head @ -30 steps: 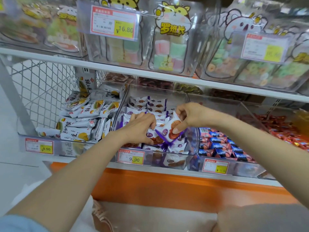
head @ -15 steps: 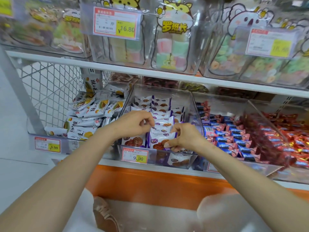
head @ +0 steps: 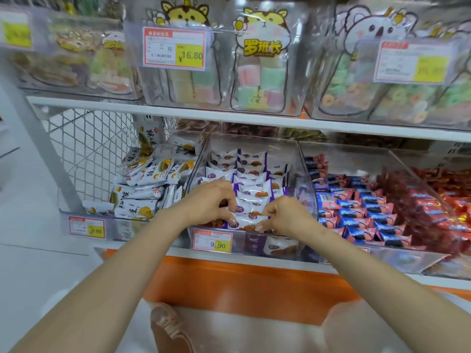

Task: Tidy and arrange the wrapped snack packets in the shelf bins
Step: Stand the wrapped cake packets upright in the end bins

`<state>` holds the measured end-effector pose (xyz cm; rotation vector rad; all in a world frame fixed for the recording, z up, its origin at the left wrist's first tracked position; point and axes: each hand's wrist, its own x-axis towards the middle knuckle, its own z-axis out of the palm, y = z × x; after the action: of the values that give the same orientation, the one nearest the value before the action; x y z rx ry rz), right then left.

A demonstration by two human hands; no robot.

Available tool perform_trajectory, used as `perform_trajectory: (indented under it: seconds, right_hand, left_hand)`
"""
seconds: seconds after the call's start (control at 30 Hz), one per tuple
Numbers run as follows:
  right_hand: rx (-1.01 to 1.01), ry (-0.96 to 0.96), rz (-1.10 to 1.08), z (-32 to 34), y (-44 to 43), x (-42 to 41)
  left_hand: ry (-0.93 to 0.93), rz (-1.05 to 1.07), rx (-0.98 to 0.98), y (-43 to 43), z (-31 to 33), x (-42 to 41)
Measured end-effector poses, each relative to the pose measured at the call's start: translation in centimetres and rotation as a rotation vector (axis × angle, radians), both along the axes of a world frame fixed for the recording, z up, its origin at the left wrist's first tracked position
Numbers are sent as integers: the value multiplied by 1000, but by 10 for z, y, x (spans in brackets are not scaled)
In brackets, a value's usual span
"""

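Left hand [head: 211, 200] lowered beside right hand [head: 285, 215], both pinching white-purple packet [head: 248, 220].

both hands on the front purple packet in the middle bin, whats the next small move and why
Probably press the packet down and let go. The left hand and right hand pinch its two ends at the front of the middle bin, where it lies in line with the row behind.

A single wide-angle camera sits on the person's head, facing the shelf [head: 229, 119] front-on and tilted downward, close up, with the middle clear bin [head: 267, 247] near centre.
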<state>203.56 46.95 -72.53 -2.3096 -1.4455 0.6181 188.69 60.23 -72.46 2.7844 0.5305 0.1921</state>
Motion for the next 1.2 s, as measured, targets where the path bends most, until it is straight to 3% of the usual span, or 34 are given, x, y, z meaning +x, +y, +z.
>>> perform_trajectory:
  seconds: [0.13,0.27,0.37,0.67,0.77,0.87,1.07,1.2]
  right_hand:
    - [-25,-31,50,-2,-3,3]
    - [-21,-1,27,-3,-4,5]
    - [-13,28,30,-3,-4,3]
    - [67,46,99,2,-9,3]
    - [82,-46,100,1,-9,2]
    - [68,6,39,0,-7,9]
    - [56,44,-37,-2,-5,7]
    - [48,69,-20,-1,-6,6]
  left_hand:
    - [-49,93,0,5,12,-17]
    - [225,69,244,2,8,-16]
    - [286,69,281,-1,6,-12]
    - [275,23,252,0,13,-13]
    - [125,36,145,-1,10,-16]
    - [-15,11,-26,-3,9,-16]
    - [42,-95,183,-13,3,-3]
    - [82,-112,193,-10,3,2]
